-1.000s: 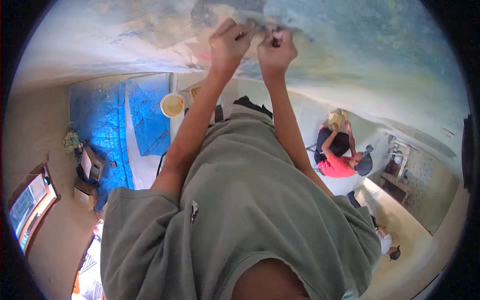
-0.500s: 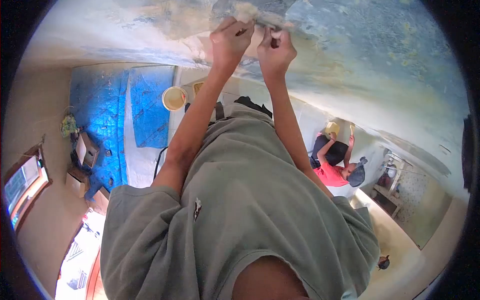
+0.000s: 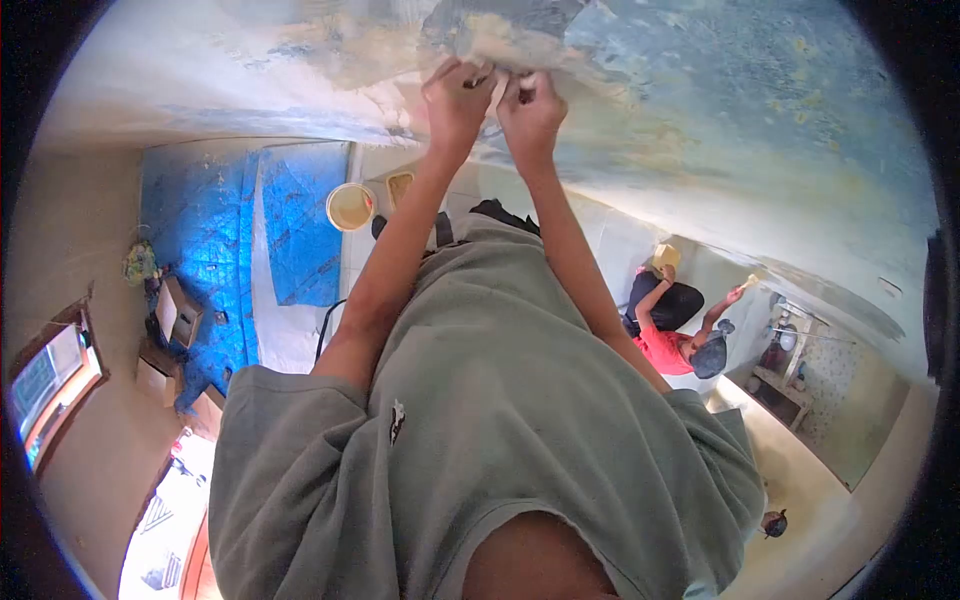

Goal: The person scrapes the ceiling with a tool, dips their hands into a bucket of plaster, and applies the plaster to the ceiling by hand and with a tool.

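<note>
My left hand [image 3: 456,108] is closed, its fingers curled close to a patchy wall [image 3: 690,110] stained grey, blue and cream. Right beside it, my right hand [image 3: 533,112] is also closed, with bent fingers against the same surface. Something small and pale shows between the two sets of fingertips, too little of it visible to name. Just above the hands the wall has a darker grey patch.
Below stand a round bucket [image 3: 350,207] and a yellowish tray [image 3: 400,188]. Blue sheeting [image 3: 300,225] covers floor at left, near open boxes [image 3: 178,312]. At right a crouching co-worker [image 3: 665,340] holds a yellow container [image 3: 667,258] and a yellow-tipped tool [image 3: 752,281].
Both my hands have come down the picture, the right one also leftward, closer to the left. The co-worker's tool arm has stretched out to the right.
</note>
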Demonstrator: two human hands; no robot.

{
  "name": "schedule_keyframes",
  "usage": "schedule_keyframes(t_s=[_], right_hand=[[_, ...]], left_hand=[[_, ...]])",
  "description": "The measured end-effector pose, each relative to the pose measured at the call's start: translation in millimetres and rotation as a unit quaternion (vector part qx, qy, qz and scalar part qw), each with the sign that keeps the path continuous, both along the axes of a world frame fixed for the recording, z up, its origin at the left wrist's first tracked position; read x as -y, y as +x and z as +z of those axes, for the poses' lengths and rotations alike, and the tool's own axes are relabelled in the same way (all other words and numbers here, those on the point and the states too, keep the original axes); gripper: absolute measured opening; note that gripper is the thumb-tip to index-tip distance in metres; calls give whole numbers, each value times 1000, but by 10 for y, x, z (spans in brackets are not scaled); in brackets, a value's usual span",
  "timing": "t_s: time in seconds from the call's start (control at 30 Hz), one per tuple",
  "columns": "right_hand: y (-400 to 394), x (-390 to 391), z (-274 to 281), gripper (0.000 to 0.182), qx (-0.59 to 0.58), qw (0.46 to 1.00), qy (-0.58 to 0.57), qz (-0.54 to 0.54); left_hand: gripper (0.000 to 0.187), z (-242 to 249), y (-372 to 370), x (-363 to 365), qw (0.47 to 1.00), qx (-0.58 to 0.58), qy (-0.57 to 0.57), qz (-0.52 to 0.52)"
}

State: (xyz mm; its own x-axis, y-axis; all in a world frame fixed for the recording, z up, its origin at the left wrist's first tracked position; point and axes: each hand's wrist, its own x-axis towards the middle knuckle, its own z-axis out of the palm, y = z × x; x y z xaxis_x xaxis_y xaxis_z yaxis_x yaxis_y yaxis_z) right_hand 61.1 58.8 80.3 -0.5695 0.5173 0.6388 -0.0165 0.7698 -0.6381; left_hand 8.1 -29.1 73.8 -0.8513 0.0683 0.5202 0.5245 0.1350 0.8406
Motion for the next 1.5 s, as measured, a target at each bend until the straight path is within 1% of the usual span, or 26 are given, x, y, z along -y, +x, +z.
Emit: schedule_keyframes(t_s=[0.1,0.13,0.17,0.23,0.3,0.37,0.4,0.43,0.5,0.53,0.57,0.63,0.67,0.73,0.8,0.9,0.93,1.07,1.1,1.17,1.23,1.27,1.3,1.37,1.43,1.5], right_hand=[[139,-66,-159,22,22,999,-31,11],[156,-67,-13,22,-25,999,-20,-3],[150,-95,125,22,-19,1000,-20,-6],[152,-154,311,23,-59,995,-59,-56],[216,-222,83,24,-76,994,-48,-58],[410,-309,-303,24,20,997,-42,-66],[472,-365,-346,24,7,998,-14,-62],[446,-388,-168,24,3,998,-10,-60],[555,-370,205,24,-43,989,-11,-142],[495,-364,403,25,-73,983,-109,-129],[530,-369,330,25,-72,981,-112,-137],[540,-436,25,24,-36,991,12,-126],[576,-451,-249,22,-14,982,-156,-107],[654,-403,-165,22,-10,986,-133,-105],[565,-437,9,22,-11,990,-94,-103],[495,-404,50,23,-67,980,-167,-83],[493,-422,-17,25,-48,990,-93,-98],[573,-441,-10,26,1,995,-54,-85],[551,-440,54,26,1,995,-51,-83],[506,-441,147,26,-87,987,-68,-114],[499,-503,68,25,-81,984,-117,-107],[461,-542,38,24,-86,977,-163,-105],[434,-588,-57,24,-98,977,-157,-103],[588,-580,-358,22,-51,975,-196,-96],[594,-538,-109,22,-31,976,-196,-91],[530,-487,237,22,-114,975,-166,-96]], left_hand=[[8,-133,69,-25,999,41,13,-13],[7,157,111,1,999,-23,-38,-13],[7,285,114,-68,999,-17,-38,-16],[6,416,134,-207,998,-37,43,-37],[6,76,235,-291,997,-12,51,-58],[9,-270,334,-332,989,111,17,-95],[9,-306,340,-330,992,80,-38,-95],[9,-51,300,-353,992,76,-35,-93],[9,426,377,-411,993,-88,-15,-80],[9,513,413,-468,993,-59,21,-97],[9,452,463,-466,993,-57,17,-105],[8,249,483,-474,997,-26,-2,-77],[8,132,453,-485,996,-28,-2,-82],[9,51,449,-439,991,42,-25,-128],[8,225,419,-441,993,30,-22,-109],[9,340,471,-421,994,49,-1,-99],[9,329,469,-414,991,78,15,-106],[11,164,462,-467,992,60,20,-113],[11,263,438,-463,994,29,11,-102],[11,411,394,-498,996,-1,2,-87],[12,487,446,-547,994,30,15,-102],[12,397,465,-559,994,26,15,-102],[10,232,468,-606,994,34,23,-106],[10,133,519,-598,992,53,28,-107],[10,229,489,-565,994,30,-9,-104],[9,503,468,-567,995,15,11,-103]])
